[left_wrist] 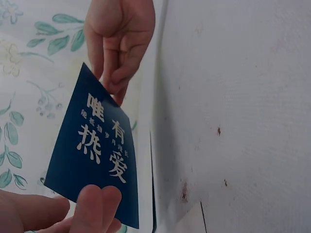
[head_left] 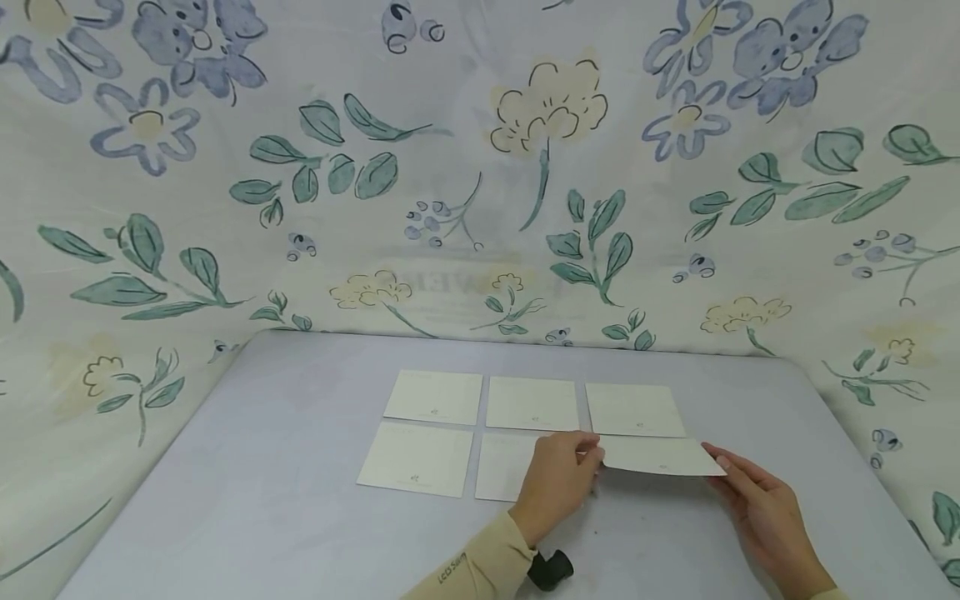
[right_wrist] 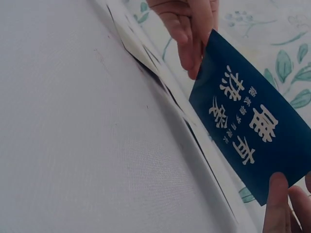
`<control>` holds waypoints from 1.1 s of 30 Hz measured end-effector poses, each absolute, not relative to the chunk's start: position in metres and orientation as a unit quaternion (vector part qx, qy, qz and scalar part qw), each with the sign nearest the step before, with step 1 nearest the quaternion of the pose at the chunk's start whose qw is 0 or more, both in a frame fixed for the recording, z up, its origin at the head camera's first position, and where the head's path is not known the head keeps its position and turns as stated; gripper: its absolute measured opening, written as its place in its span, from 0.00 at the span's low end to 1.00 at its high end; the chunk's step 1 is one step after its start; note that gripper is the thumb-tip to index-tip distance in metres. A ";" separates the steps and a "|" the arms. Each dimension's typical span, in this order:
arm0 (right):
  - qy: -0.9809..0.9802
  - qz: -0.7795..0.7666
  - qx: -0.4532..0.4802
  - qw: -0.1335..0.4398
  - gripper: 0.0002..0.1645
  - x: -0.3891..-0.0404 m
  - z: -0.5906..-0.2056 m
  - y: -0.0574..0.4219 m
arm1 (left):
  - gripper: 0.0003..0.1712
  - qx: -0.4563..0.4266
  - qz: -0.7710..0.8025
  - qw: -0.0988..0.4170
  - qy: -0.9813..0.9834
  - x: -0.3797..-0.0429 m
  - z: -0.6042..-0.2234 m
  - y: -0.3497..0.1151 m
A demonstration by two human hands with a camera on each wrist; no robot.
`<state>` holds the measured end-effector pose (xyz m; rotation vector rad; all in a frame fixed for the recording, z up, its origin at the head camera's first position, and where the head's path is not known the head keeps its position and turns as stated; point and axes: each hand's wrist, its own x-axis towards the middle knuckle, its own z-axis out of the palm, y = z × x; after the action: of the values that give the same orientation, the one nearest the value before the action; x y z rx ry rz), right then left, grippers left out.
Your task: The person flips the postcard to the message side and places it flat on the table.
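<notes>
Between both hands a card (head_left: pixel 660 456) is held tilted above the table, its cream face toward the head camera. The wrist views show its dark blue underside (left_wrist: pixel 92 170) with white Chinese characters. My left hand (head_left: pixel 558 479) pinches the left end between thumb and fingers, and my right hand (head_left: pixel 768 508) pinches the right end. Behind it lies a cream card (head_left: pixel 636 410), the right one of a back row with a middle card (head_left: pixel 532 403) and a left card (head_left: pixel 433 397). In front are another card (head_left: pixel 416 458) and one (head_left: pixel 502 467) partly hidden by my left hand.
A white cloth covers the table (head_left: pixel 247 467). Beneath the left sleeve (head_left: pixel 480 558) shows a small black object (head_left: pixel 551 571). A floral curtain (head_left: pixel 450 167) rises along the table's back and sides.
</notes>
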<state>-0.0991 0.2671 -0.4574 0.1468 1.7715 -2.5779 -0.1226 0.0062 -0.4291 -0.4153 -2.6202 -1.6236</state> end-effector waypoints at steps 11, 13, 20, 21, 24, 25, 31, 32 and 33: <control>0.603 -0.795 0.065 0.023 0.17 -0.101 -0.459 0.269 | 0.12 -0.125 -0.518 -0.008 -0.846 -0.121 -0.429 0.008; 0.613 -0.786 0.074 0.026 0.18 -0.101 -0.459 0.269 | 0.12 -0.126 -0.513 -0.006 -0.849 -0.120 -0.429 0.008; 0.644 -0.759 0.091 0.037 0.21 -0.101 -0.459 0.271 | 0.13 -0.138 -0.485 -0.001 -0.864 -0.116 -0.428 0.010; 0.649 -0.754 0.090 0.038 0.22 -0.101 -0.459 0.271 | 0.13 -0.141 -0.480 0.001 -0.866 -0.115 -0.428 0.010; 0.668 -0.738 0.091 0.041 0.23 -0.100 -0.459 0.271 | 0.13 -0.147 -0.465 0.006 -0.873 -0.115 -0.428 0.011; 0.674 -0.732 0.092 0.042 0.24 -0.100 -0.459 0.271 | 0.13 -0.150 -0.458 0.009 -0.876 -0.115 -0.428 0.011; 0.705 -0.699 0.109 0.047 0.30 -0.100 -0.457 0.270 | 0.12 -0.154 -0.418 0.016 -0.895 -0.114 -0.428 0.012; 0.712 -0.691 0.111 0.048 0.31 -0.100 -0.457 0.270 | 0.12 -0.153 -0.414 0.014 -0.897 -0.114 -0.428 0.013; 0.719 -0.684 0.112 0.047 0.32 -0.100 -0.456 0.270 | 0.12 -0.152 -0.409 0.013 -0.900 -0.113 -0.428 0.013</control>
<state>-0.1005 0.2698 -0.4563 0.3409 2.1927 -2.0879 -0.1134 0.0131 -0.4282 -0.4741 -2.8032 -1.2736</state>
